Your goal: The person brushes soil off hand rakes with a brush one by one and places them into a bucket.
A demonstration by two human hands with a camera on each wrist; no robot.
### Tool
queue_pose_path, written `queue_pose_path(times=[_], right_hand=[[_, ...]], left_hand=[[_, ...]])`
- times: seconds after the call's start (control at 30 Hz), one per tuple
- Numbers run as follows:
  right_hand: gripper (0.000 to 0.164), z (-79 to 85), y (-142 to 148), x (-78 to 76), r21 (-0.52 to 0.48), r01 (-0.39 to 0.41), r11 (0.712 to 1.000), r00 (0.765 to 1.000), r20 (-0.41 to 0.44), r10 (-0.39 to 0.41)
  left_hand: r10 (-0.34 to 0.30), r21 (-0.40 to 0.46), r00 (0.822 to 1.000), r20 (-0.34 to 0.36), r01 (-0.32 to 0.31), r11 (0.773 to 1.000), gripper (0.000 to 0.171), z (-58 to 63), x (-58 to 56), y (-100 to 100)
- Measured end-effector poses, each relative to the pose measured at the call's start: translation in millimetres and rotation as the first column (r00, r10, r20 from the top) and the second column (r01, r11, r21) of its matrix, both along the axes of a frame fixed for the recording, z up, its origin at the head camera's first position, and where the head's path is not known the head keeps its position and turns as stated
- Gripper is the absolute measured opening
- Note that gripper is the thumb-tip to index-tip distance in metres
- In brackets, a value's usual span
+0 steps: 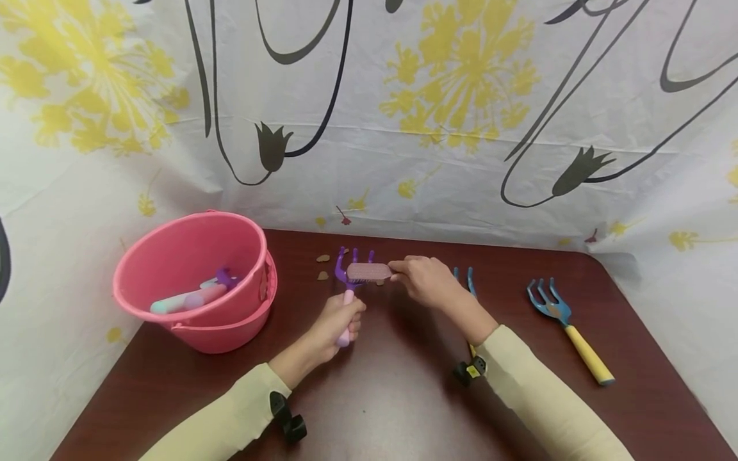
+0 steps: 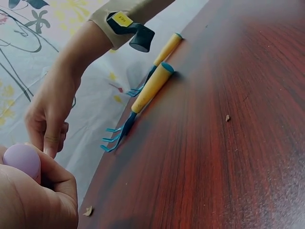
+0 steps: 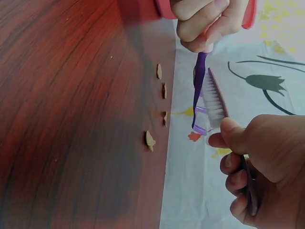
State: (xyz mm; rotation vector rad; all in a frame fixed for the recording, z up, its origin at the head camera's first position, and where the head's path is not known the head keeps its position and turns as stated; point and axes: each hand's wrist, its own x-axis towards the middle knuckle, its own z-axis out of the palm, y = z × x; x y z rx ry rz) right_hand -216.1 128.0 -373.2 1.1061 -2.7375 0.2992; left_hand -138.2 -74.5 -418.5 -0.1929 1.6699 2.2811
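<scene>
My left hand point(image 1: 333, 325) grips the lilac handle of a small purple hand rake point(image 1: 340, 274), its tines pointing away from me. In the left wrist view the handle's rounded end point(image 2: 22, 160) pokes out of the fist. My right hand point(image 1: 428, 280) holds a brush point(image 1: 369, 272) with a pinkish back, thumb and fingers around its dark handle in the right wrist view. The brush's white bristles point(image 3: 212, 98) face the rake head and lie right at it. Both tools are held up above the table.
Small brown flakes point(image 1: 323, 276) lie on the dark wooden table point(image 1: 398, 397) near the rake. Nested pink buckets point(image 1: 216, 336) at left hold tools. A blue rake with yellow handle point(image 1: 589, 356) lies at right; a similar one point(image 1: 471, 282) is partly hidden under my right arm. Patterned cloth hangs behind.
</scene>
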Motion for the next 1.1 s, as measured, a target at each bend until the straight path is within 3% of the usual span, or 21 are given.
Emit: queue_pose_path(times=[0.2, 0.5, 0.7, 0.83, 1.0, 1.1], right_hand=[[0.010, -3.5, 0.6, 1.2, 0.008, 0.030, 1.000, 0.992, -0.119, -0.029], [0.012, -6.6, 2.9, 1.3, -0.022, 0.040, 0.999, 0.986, -0.158, -0.043], [0.011, -8.2, 7.2, 0.3, -0.093, 0.091, 0.992, 0.994, -0.053, -0.096], [0.019, -6.5, 9.0, 0.4, -0.150, 0.119, 0.982, 0.992, 0.049, -0.113], [0.026, -2.3, 5.1, 2.6, -0.123, 0.019, 0.992, 0.993, 0.121, -0.004], [0.023, -0.5, 1.5, 4.3, -0.071, -0.013, 0.997, 0.995, 0.102, 0.020]], left_hand=[[-0.004, -0.016, 1.000, -0.005, 0.004, 1.000, 0.014, -1.3, 0.0, -0.1], [0.000, -0.029, 1.000, -0.006, 0.000, 1.000, 0.015, 1.8, -0.8, 1.0], [-0.005, -0.030, 1.000, -0.004, 0.004, 1.000, 0.017, 1.8, 0.1, 0.8], [-0.006, -0.033, 1.000, -0.008, 0.005, 0.999, 0.018, 2.4, 0.9, 0.2], [-0.004, -0.045, 1.000, -0.015, 0.004, 0.999, 0.015, 1.7, 1.0, 0.3], [-0.009, -0.052, 1.000, -0.018, 0.008, 0.999, 0.014, 0.3, 1.0, 0.9]])
